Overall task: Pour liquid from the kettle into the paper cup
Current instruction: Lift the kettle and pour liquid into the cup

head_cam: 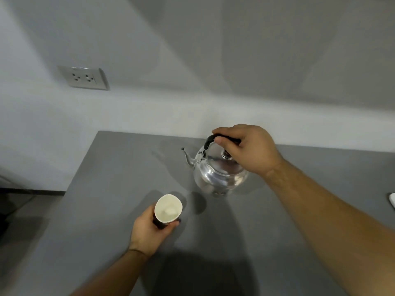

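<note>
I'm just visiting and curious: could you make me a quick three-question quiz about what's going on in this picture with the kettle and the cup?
1. True or false: the right hand grips the black handle of the kettle.
2. Which way does the kettle's spout point from the kettle's body? A) toward the wall socket side, B) toward the person's right, C) straight at the camera.
3. Fill in: the left hand holds the paper cup with its open mouth facing ____.

Key: 1 true. 2 A. 3 up; no stream of liquid shows between spout and cup.
</note>
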The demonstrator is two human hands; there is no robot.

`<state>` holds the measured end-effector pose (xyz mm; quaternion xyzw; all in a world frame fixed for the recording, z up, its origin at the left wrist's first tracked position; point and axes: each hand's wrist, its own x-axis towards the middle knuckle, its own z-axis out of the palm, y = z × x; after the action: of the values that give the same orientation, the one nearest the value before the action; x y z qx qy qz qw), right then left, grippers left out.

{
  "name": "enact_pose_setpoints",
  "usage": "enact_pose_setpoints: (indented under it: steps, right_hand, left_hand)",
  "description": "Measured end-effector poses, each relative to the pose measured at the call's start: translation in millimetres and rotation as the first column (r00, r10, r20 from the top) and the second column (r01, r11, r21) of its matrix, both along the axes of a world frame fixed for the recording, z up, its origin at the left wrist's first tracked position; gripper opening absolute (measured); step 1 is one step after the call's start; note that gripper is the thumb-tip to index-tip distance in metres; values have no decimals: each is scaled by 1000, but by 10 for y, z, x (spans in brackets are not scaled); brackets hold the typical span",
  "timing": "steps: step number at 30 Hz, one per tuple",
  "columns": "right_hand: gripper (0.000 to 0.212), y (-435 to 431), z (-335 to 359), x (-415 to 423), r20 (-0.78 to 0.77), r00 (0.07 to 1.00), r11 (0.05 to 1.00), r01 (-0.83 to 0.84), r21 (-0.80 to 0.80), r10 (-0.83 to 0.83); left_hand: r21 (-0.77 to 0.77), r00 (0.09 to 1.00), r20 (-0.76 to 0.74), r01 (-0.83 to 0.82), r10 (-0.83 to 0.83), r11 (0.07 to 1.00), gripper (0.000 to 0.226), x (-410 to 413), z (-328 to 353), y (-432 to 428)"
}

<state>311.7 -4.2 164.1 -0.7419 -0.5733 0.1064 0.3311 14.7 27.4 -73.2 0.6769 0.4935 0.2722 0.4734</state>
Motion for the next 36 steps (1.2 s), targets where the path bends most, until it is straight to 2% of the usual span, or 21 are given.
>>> enact_pose_setpoints:
  steps: [7,13,18,22,25,28,36]
  right_hand:
    - [22,-342,23,-340,25,998,997,-49,-59,51]
    - [23,-391,-10,-551,215,969,985,-92,-145,122]
    - [25,-355,0,-662,346,912,956,-134,-262,222]
    - [22,-329,28,-780,419,863,938,-158,-309,283]
    - [25,-290,44,-857,461,821,912,-162,-377,337]
    - [27,-240,70,-940,506,771,890,-168,-425,387]
    - [31,-135,207,-1156,565,681,848,-159,-506,465]
  left_hand:
    - [-30,999,-22,-24,24,999,53,22,44,-6]
    - [-33,999,-22,-40,40,999,49,21,30,-17]
    - [-6,999,-44,-32,31,999,59,2,-17,-13]
    - [30,998,-55,-18,19,999,53,5,-31,-6]
    - [45,998,-65,-9,12,999,48,-1,-28,-5]
    - [57,999,-51,-8,10,998,56,-6,-23,-8]
    - [64,999,-36,-1,3,998,58,-17,-35,0]
